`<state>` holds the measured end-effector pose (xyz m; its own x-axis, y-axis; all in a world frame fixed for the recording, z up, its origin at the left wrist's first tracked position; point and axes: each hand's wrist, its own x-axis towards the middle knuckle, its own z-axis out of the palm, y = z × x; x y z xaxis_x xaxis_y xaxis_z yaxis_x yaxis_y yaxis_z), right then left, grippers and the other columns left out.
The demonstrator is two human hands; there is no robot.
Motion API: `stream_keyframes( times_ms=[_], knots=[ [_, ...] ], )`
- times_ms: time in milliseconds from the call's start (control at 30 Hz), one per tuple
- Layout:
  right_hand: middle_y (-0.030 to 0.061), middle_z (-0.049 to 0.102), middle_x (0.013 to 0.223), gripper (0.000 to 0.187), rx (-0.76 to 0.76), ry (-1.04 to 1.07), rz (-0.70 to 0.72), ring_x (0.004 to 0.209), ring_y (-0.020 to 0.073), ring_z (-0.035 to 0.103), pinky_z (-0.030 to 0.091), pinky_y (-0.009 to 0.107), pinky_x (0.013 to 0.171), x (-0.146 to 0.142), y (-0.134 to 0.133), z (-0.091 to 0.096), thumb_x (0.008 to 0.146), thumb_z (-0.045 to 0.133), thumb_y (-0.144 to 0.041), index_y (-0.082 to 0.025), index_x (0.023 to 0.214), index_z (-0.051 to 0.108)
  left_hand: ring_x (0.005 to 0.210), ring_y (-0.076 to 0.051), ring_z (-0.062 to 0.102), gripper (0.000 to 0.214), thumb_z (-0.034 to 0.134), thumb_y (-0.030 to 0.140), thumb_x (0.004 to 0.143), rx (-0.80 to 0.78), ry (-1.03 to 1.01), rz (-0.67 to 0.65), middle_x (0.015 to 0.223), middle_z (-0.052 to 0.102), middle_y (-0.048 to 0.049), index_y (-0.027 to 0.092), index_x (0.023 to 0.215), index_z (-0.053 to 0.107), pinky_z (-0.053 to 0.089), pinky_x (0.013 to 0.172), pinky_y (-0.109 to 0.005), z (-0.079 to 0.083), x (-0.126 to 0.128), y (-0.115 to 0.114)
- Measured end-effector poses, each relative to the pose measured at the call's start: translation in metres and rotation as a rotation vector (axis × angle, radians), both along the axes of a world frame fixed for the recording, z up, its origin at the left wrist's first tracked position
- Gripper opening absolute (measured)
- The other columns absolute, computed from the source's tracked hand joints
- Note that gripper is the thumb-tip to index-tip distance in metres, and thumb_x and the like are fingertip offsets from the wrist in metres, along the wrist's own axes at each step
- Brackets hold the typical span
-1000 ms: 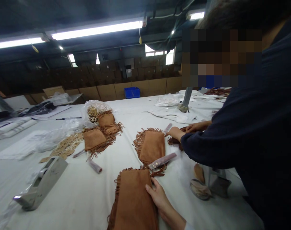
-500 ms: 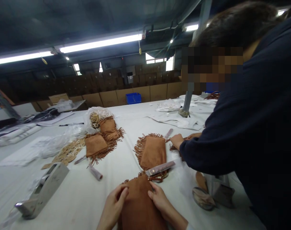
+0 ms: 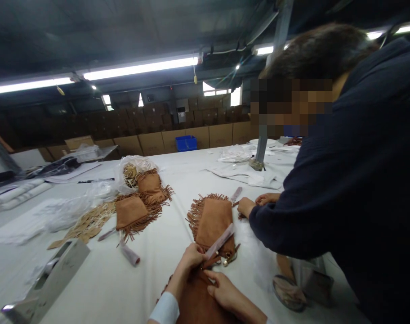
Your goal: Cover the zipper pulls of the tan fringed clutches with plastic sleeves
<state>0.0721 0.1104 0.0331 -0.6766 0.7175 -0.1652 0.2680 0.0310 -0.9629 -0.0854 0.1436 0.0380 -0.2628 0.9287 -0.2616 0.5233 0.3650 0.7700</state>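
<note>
The left hand [image 3: 192, 256] seems to pinch the wrapped strap [image 3: 220, 242], the right hand [image 3: 225, 291] the brown bag [image 3: 196, 297] beneath its fingers, apparently arranging the strap, likely calling next for a steady hold.

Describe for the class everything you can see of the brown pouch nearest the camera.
The pouch is brown and looks like suede, with fringe showing at its left side. It sits over the white table at the picture's bottom edge, which cuts off its near end. The right hand touches its upper right; the left hand is at its far end, partly hiding it.
</note>
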Motion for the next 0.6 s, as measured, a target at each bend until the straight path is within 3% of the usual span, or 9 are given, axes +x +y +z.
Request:
stream_keyframes(
  times_ms=[167,300,367,433,500,533,600],
  knots=[
    [0.0026,0.072,0.106,0.058,0.151,-0.100,0.030,0.100,0.0239,0.064,0.048,0.031,0.085,-0.002,-0.001,0.015,0.061,0.044,-0.005,-0.019,0.111,0.069,0.044,-0.011,0.042,0.024,0.064,0.033,0.071,-0.006,-0.066,-0.020,0.044,0.047,0.0045,0.014,0.057,0.059,0.031,0.044,-0.023,-0.006,-0.012,-0.015],
    [0.0083,0.073,0.090,0.031,0.440,-0.276,-0.033,0.087,0.0256,0.065,0.048,0.035,0.081,0.010,-0.003,0.044,0.081,0.047,-0.020,-0.019,0.096,0.074,0.054,-0.011,0.045,0.022,0.057,0.031,0.075,0.120,-0.091,-0.066,0.053,0.048,0.0047,0.017,0.060,0.052,0.036,0.052,-0.023,-0.001,-0.013,-0.026],
    [0.0122,0.070,0.103,0.031,0.655,-0.313,-0.104,0.100,0.0288,0.061,0.043,0.041,0.090,0.019,0.006,0.065,0.085,0.050,-0.030,-0.020,0.106,0.071,0.061,-0.012,0.048,0.020,0.054,0.029,0.077,0.194,-0.106,-0.118,0.058,0.052,0.0038,0.018,0.061,0.051,0.039,0.060,-0.023,0.005,-0.009,-0.033],
    [0.0124,0.058,0.130,0.044,0.808,-0.267,-0.058,0.122,0.0321,0.047,0.030,0.047,0.104,0.026,0.022,0.082,0.080,0.061,-0.032,-0.023,0.123,0.062,0.064,-0.013,0.050,0.019,0.051,0.029,0.080,0.246,-0.125,-0.175,0.061,0.055,0.0031,0.018,0.064,0.053,0.040,0.062,-0.023,0.013,-0.005,-0.041],
    [0.0101,0.052,0.138,0.054,0.820,-0.244,0.049,0.130,0.0339,0.038,0.018,0.052,0.110,0.031,0.037,0.091,0.074,0.067,-0.030,-0.026,0.127,0.058,0.065,-0.013,0.051,0.019,0.050,0.030,0.082,0.279,-0.141,-0.220,0.064,0.057,0.0026,0.019,0.067,0.054,0.040,0.062,-0.023,0.023,0.001,-0.049],
    [0.0099,0.057,0.132,0.051,0.779,-0.256,0.089,0.127,0.0345,0.043,0.017,0.053,0.109,0.032,0.044,0.092,0.073,0.067,-0.030,-0.026,0.123,0.061,0.066,-0.014,0.052,0.020,0.050,0.031,0.082,0.288,-0.146,-0.234,0.065,0.058,0.0022,0.019,0.068,0.055,0.041,0.063,-0.023,0.028,0.003,-0.053],
    [0.0079,0.070,0.107,0.035,0.664,-0.277,0.175,0.107,0.0319,0.058,0.029,0.049,0.102,0.034,0.052,0.089,0.073,0.066,-0.029,-0.024,0.108,0.069,0.068,-0.015,0.053,0.023,0.049,0.034,0.084,0.318,-0.127,-0.226,0.068,0.060,0.0006,0.019,0.069,0.057,0.042,0.066,-0.025,0.037,0.007,-0.062]
  ],
)
